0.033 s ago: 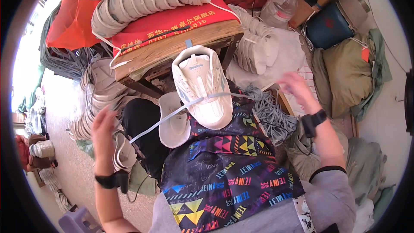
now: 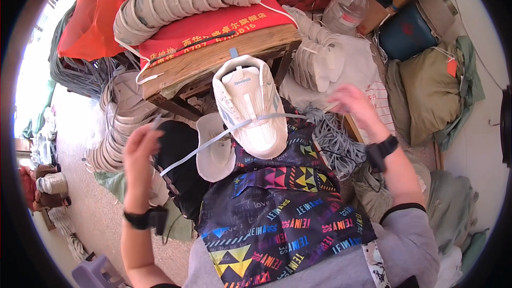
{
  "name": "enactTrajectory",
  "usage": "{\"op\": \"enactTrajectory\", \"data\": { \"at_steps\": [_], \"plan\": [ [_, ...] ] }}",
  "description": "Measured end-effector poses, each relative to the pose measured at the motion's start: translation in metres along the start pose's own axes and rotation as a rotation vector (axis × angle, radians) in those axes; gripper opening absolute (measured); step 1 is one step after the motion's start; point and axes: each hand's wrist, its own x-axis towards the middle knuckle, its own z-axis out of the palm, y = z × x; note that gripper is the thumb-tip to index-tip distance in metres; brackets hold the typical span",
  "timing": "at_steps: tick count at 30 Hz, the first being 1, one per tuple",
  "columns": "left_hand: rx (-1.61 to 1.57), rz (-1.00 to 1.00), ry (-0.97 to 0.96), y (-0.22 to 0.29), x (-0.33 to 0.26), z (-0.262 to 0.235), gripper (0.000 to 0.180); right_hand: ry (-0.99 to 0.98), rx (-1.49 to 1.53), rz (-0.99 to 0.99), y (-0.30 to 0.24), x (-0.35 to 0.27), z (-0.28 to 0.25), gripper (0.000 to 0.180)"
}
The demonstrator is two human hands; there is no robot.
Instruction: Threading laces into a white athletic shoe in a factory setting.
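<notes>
A cream and white sneaker upper [image 2: 261,133] rests toe-down on my lap, its heel against the wooden bench. One flat grey shoelace [image 2: 213,140] crosses its toe area, with its ends trailing to both sides. Beside the sneaker, on its left, lies a pale shoe piece [image 2: 216,154], open side up. My left hand [image 2: 141,152] is raised left of it, fingers curled, with a thin grey tip sticking up from them. Over the bundle of grey laces [image 2: 337,144], my right hand [image 2: 356,108] is closed at the fingertips around something small and pale. Neither hand touches the sneaker.
Ahead is a wooden bench [image 2: 218,57] with a red cloth bag and a row of nested shoe uppers [image 2: 186,2]. More uppers [image 2: 114,133] are stacked at left. A plastic bottle [image 2: 346,13], a blue container [image 2: 408,34] and a green sack [image 2: 434,90] stand at right.
Both hands have moved inward: my left hand to the right, my right hand to the left toward the laces. Their fingers show more curled. The sneaker and its lace stay put.
</notes>
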Motion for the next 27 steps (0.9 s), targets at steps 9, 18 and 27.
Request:
{"op": "enactTrajectory", "data": {
  "at_steps": [9, 18, 27],
  "plan": [
    [-0.136, 0.042, -0.318, -0.004, -0.012, 0.148, 0.012, -0.38, -0.141, -0.088, -0.023, -0.001, 0.129, 0.013],
    [-0.06, -0.071, -0.302, -0.003, -0.021, 0.148, 0.022, -0.307, -0.844, -0.478, -0.068, -0.003, 0.137, 0.017],
    [0.017, 0.001, -0.246, -0.009, -0.019, 0.153, 0.024, -0.28, -1.561, -0.97, -0.073, -0.014, 0.17, 0.017]
  ]
}}
